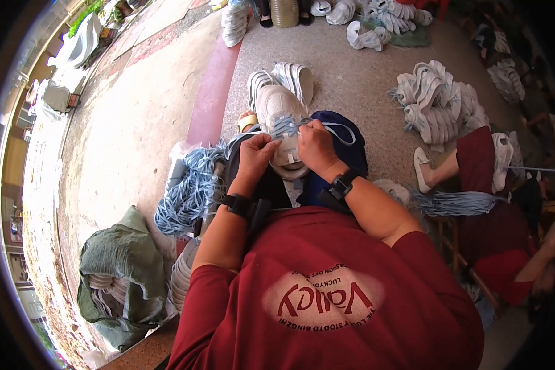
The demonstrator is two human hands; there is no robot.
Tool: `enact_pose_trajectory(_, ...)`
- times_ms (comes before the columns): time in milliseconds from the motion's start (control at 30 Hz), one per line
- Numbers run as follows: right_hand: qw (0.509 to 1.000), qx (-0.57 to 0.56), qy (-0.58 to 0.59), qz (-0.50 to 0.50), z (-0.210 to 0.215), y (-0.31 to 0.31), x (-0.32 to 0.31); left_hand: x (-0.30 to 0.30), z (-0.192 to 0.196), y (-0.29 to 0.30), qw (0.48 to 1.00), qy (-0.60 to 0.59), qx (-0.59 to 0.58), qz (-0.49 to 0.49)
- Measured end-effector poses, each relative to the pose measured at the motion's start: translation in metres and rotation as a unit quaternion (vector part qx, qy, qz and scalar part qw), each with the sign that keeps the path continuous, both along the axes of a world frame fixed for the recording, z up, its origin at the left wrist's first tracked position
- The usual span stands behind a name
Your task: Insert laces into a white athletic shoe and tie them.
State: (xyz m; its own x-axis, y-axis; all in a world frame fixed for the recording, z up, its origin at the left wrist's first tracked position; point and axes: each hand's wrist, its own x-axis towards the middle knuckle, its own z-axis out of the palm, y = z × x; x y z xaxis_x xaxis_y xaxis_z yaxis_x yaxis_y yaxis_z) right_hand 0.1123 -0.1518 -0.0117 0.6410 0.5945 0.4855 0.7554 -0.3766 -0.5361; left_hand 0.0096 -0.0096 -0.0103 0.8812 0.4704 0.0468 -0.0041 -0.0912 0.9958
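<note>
A beige shoe (279, 111) rests on my lap, toe pointing away from me. A pale blue lace (285, 126) is threaded through its eyelets, with loose ends trailing left and right. My left hand (257, 155) pinches the lace at the shoe's left side. My right hand (315, 147) grips the lace just right of the tongue. Both wrists wear black bands.
A bundle of blue laces (188, 191) lies at my left knee. A green sack of shoes (120, 277) sits lower left. Piles of shoes (438, 105) lie on the floor to the right and at the top. Another person in red (505, 234) sits at right.
</note>
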Motion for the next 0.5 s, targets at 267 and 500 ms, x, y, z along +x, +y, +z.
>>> enact_pose_trajectory(267,0.991,-0.001,-0.070,0.112,0.021,-0.004,0.012,-0.006,-0.003,0.008,0.988,0.012,-0.154,0.027)
enact_pose_trajectory(500,0.897,-0.221,-0.302,0.238,0.056,0.010,0.016,-0.006,-0.002,0.012,0.979,0.012,-0.196,0.049)
